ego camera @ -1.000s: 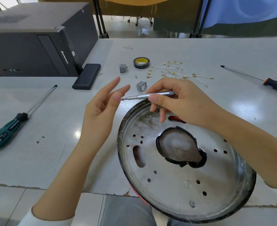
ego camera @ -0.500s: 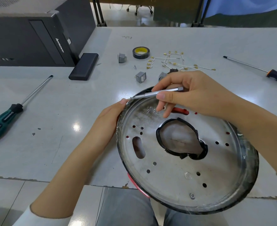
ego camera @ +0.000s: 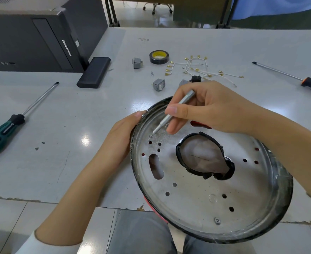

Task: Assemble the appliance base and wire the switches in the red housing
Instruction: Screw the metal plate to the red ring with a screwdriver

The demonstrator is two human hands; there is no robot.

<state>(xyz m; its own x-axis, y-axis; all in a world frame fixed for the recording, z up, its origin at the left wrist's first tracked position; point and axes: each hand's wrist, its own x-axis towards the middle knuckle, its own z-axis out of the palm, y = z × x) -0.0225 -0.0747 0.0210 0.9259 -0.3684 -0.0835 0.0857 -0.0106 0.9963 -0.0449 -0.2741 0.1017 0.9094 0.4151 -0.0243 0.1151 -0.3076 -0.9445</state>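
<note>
Round perforated metal base plate overhangs table near edge. Your left hand grips plate's left rim; right hand pinches slim silver screwdriver, tip on small screw near that rim. Risk: angled driver cams out, screw drops through plate hole; loose rim grip lets plate tip off table.

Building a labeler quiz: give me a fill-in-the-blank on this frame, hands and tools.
1. The right hand holds a slim silver ____ whose tip meets the metal base plate.
2. The left hand grips the plate's ____.
3. The green-handled screwdriver lies on the table, to the plate's ____.
4. The roll of tape has a ____ core.

Missing: screwdriver; rim; left; yellow
</note>
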